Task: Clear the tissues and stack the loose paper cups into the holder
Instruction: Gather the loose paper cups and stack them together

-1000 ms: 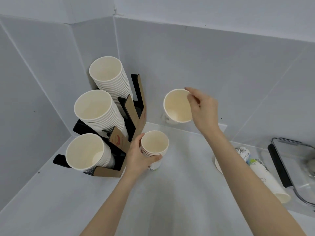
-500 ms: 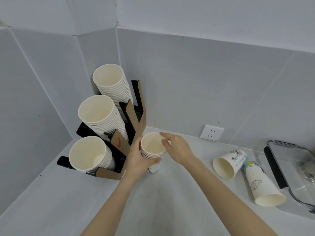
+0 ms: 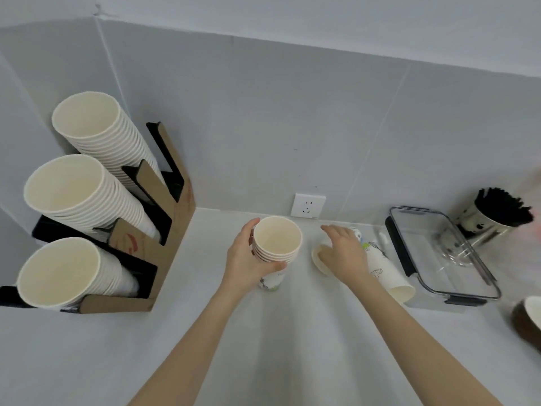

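My left hand (image 3: pixel 248 265) grips a short stack of nested paper cups (image 3: pixel 276 244), held upright just above the white counter. My right hand (image 3: pixel 344 253) lies over a printed paper cup (image 3: pixel 319 259) that rests on its side, fingers curled around it. A second printed cup (image 3: pixel 386 273) lies on its side just right of that hand. At the left stands the black and brown cup holder (image 3: pixel 164 230) with three slanted stacks of white cups (image 3: pixel 85 197). No tissues are visible.
A clear glass container (image 3: pixel 439 253) with black clips sits at the right. Behind it stands a metal cup of black stirrers (image 3: pixel 491 218). A dark bowl (image 3: pixel 527 317) shows at the right edge. A wall socket (image 3: pixel 307 205) is on the tiled backsplash.
My right hand put its cup into the stack held by my left hand, then moved right and came down on the lying cup. The camera view shifted to the right.
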Available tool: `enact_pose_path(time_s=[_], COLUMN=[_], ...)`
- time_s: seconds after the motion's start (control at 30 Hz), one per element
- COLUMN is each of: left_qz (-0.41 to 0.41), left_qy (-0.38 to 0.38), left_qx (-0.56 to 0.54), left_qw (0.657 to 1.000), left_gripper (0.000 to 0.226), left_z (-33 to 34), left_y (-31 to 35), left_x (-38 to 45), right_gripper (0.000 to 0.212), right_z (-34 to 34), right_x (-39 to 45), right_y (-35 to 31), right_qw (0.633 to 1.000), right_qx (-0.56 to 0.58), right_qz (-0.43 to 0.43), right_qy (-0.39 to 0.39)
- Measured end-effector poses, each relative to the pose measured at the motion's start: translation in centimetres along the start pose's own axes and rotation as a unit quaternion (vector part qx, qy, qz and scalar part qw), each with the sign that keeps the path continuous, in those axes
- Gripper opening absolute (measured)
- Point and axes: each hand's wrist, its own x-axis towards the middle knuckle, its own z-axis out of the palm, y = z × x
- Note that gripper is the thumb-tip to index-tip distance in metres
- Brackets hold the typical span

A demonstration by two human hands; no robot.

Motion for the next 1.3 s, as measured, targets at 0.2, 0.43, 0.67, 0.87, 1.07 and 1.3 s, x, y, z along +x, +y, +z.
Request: enact_pose_path(time_s=[0.2, 0.43, 0.67, 0.87, 1.07, 1.3], left_qz=[0.007, -0.006, -0.009, -0.018, -0.025, -0.011], left_qy=[-0.008, -0.005, -0.004, -0.01, -0.012, -0.008], left_qx=[-0.002, 0.001, 0.025, 0.027, 0.018, 0.024], left_qw=[1.0, 1.0, 1.0, 0.999, 0.999, 1.0], left_gripper=[0.096, 0.094, 0.093, 0.092, 0.079, 0.083], left_z=[3.2, 3.4, 3.5, 3.4, 3.4, 3.4], left_y=[0.0, -0.6, -0.6, -0.4, -0.1, -0.2], left_x=[0.4, -0.1, -0.3, -0.6, -0.7, -0.6], right_gripper=[0.048, 0.043, 0.032, 0.027, 0.028, 0.029], right_z=[2.4, 1.3, -6.7, -12.9, -8.2, -2.6], right_x=[0.9, 2.1, 2.2, 0.3, 0.1, -0.5], right_y=[3.7, 4.0, 0.5, -3.7, -5.2, -3.6], right_qw=[0.997, 0.999, 0.965, 0.915, 0.966, 0.99], right_qx=[-0.071, -0.022, 0.156, 0.313, 0.217, 0.135], right_qz=[-0.003, 0.005, -0.03, -0.072, -0.087, -0.034], right_qy=[-0.038, 0.04, 0.211, 0.243, 0.111, 0.011])
